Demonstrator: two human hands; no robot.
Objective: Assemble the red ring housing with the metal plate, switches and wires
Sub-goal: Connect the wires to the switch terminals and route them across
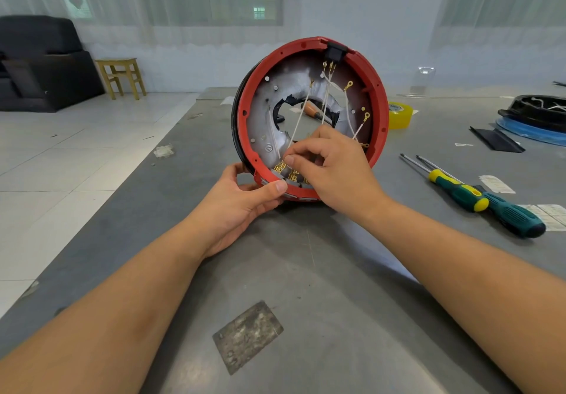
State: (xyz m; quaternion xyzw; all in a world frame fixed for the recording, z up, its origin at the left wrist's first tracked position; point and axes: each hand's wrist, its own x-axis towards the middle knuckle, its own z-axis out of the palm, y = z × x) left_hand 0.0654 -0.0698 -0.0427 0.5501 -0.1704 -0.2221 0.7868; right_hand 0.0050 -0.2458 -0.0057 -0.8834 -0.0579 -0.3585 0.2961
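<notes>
The red ring housing [379,99] stands on its edge on the grey table, its open side facing me. A silvery metal plate [263,118] lines its inside. At the top sits a black switch [335,52] with brass terminals; more brass terminals [280,167] line the bottom rim. Several white wires [301,112] with ring lugs cross the opening. My left hand [245,200] grips the lower rim, thumb on its edge. My right hand [329,167] pinches a wire end just above the bottom terminals.
Two screwdrivers with green-yellow handles [477,200] lie to the right. A yellow tape roll [399,115] stands behind the housing, a black part on a blue ring [539,115] lies far right. An orange-handled tool [312,109] shows through the opening. The table's left edge drops to tiled floor.
</notes>
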